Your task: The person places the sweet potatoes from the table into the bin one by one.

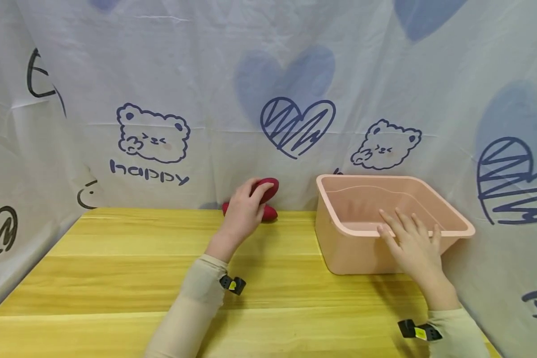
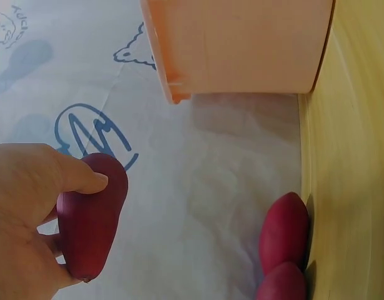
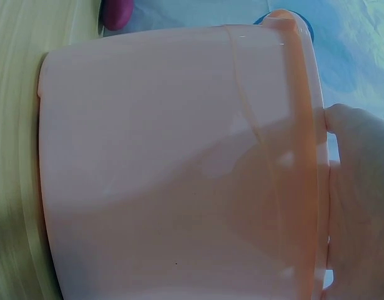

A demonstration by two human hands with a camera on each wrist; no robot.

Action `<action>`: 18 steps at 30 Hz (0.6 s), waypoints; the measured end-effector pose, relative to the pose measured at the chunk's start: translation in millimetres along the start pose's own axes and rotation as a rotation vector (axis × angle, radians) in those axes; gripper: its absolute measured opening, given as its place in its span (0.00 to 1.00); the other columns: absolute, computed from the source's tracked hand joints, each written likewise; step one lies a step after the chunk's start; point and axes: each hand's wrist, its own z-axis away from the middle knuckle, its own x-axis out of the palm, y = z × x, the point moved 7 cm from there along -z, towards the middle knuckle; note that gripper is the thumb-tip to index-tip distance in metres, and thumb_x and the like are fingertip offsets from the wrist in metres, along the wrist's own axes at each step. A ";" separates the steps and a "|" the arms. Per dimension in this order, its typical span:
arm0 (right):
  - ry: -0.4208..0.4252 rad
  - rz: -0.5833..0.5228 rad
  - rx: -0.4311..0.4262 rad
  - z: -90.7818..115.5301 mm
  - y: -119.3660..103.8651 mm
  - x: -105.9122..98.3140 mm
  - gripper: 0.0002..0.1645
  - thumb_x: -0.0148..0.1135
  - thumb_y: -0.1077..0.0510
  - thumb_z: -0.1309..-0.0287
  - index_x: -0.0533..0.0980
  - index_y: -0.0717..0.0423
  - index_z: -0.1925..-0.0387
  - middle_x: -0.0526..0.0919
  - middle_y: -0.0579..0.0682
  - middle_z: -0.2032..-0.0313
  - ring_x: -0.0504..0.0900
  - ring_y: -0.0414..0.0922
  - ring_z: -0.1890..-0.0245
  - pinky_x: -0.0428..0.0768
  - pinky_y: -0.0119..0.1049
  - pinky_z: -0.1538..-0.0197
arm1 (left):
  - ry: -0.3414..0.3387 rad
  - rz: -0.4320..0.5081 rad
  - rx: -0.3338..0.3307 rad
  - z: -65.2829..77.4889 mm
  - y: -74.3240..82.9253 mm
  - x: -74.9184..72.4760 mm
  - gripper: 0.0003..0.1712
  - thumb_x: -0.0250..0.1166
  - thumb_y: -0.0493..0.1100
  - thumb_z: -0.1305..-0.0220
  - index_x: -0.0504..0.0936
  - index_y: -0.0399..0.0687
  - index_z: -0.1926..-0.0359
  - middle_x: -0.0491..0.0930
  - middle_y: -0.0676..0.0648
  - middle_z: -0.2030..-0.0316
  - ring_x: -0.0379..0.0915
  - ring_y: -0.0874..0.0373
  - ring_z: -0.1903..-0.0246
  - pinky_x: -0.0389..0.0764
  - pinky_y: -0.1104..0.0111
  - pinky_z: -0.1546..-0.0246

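My left hand grips a dark red, smooth, tapered sweet potato between thumb and fingers. It is held up above the far edge of the table, and in the left wrist view the thumb lies across the upper part of the held sweet potato. Two more sweet potatoes lie end to end below, along the back edge; the hand partly covers them in the head view. At the near rim of a pink plastic bin, my right hand has its fingers spread, the fingertips reaching over the rim.
The pink bin stands at the table's back right, its open top facing up. A pale cloth printed with hearts and bears hangs behind the wooden table and along both sides.
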 end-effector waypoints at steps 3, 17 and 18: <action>-0.003 0.001 0.000 0.5 -0.6 -0.1 0.35 0.33 0.32 0.29 0.57 0.39 0.26 0.57 0.61 0.27 0.52 0.69 0.30 0.32 0.76 0.35 | -0.012 0.005 0.000 -3.1 4.1 3.4 0.28 0.66 0.34 0.41 0.74 0.53 0.39 0.72 0.38 0.41 0.72 0.40 0.45 0.74 0.51 0.39; -0.001 -0.006 0.003 0.9 0.0 -0.3 0.35 0.33 0.33 0.29 0.57 0.38 0.26 0.57 0.61 0.27 0.50 0.68 0.29 0.33 0.76 0.35 | 0.017 0.025 0.072 -26.7 36.9 13.5 0.26 0.65 0.34 0.40 0.75 0.53 0.40 0.74 0.40 0.42 0.74 0.45 0.48 0.77 0.54 0.42; 0.000 -0.006 0.002 0.9 0.0 -0.4 0.35 0.33 0.33 0.29 0.57 0.38 0.26 0.57 0.61 0.27 0.50 0.68 0.29 0.33 0.76 0.35 | 0.021 0.027 0.080 -28.3 39.8 13.8 0.26 0.65 0.34 0.40 0.75 0.53 0.40 0.74 0.39 0.42 0.74 0.45 0.48 0.77 0.54 0.42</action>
